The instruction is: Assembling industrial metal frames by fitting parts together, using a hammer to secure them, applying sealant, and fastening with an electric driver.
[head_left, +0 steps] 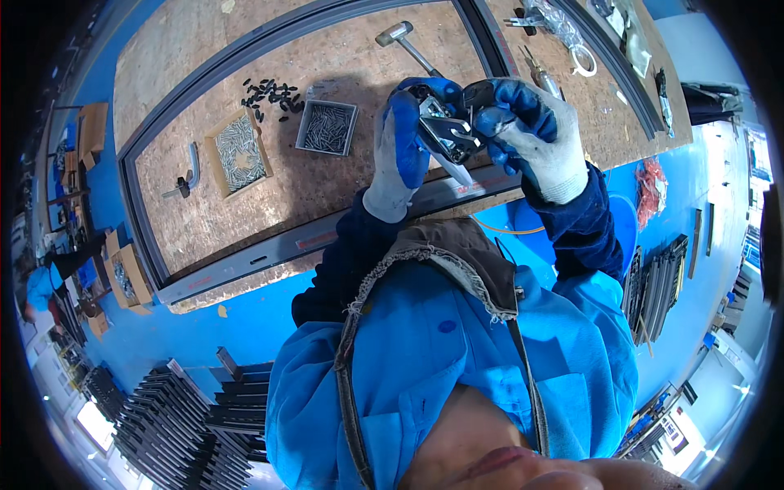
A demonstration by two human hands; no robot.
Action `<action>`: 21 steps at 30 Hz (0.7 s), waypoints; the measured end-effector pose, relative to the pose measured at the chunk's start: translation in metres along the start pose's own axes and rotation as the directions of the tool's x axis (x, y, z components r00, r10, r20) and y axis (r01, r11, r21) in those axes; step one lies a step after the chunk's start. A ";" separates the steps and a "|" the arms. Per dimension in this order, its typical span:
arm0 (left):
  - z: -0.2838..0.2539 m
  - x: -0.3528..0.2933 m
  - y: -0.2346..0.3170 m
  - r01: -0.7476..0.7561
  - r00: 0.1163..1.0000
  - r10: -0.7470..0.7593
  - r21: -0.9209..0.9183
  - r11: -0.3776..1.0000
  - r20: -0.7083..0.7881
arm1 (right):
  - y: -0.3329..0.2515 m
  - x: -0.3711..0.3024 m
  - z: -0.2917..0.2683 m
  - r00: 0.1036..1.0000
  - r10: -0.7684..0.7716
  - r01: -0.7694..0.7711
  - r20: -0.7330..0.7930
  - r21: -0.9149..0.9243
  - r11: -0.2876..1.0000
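Both your hands are up over the bench, gloved, closed around one metal fitting. Left hand wraps its left side, fingers curled tight on it. Right hand clamps the right side, thumb and fingertips pinched on the dark upper part. Fitting sits between the two palms, above the near rail of the grey frame lying on the bench. Inside the frame: two open boxes of screws, loose black bits just beyond them, a hammer behind your hands. Screwdriver lies just right of the right hand.
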State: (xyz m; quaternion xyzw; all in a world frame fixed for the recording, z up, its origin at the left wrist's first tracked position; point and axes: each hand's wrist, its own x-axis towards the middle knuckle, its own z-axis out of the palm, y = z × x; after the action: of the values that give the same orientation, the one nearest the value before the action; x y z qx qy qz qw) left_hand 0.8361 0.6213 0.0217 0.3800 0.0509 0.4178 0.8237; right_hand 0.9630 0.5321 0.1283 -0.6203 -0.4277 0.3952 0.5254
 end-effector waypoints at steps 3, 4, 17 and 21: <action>0.004 -0.001 -0.006 -0.009 0.999 0.010 0.033 0.999 -0.035 | -0.005 0.001 -0.001 0.999 0.026 -0.027 0.029 0.030 0.999; 0.005 -0.001 -0.008 -0.013 0.998 0.016 0.051 0.999 -0.054 | -0.006 0.001 -0.001 0.998 0.039 -0.041 0.044 0.046 0.998; 0.008 -0.001 -0.006 -0.134 0.987 0.148 0.189 0.973 -0.064 | 0.023 0.003 0.020 0.926 -0.371 0.330 -0.066 -0.335 0.882; 0.011 -0.006 -0.001 -0.078 0.985 0.115 0.263 0.962 -0.130 | 0.013 0.002 0.023 0.948 -0.314 0.276 -0.049 -0.364 0.890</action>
State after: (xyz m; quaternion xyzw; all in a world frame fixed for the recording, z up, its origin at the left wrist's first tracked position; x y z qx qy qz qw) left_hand 0.8375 0.6106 0.0276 0.4545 0.1452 0.4737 0.7402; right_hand 0.9436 0.5402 0.1120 -0.6521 -0.5523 0.1941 0.4816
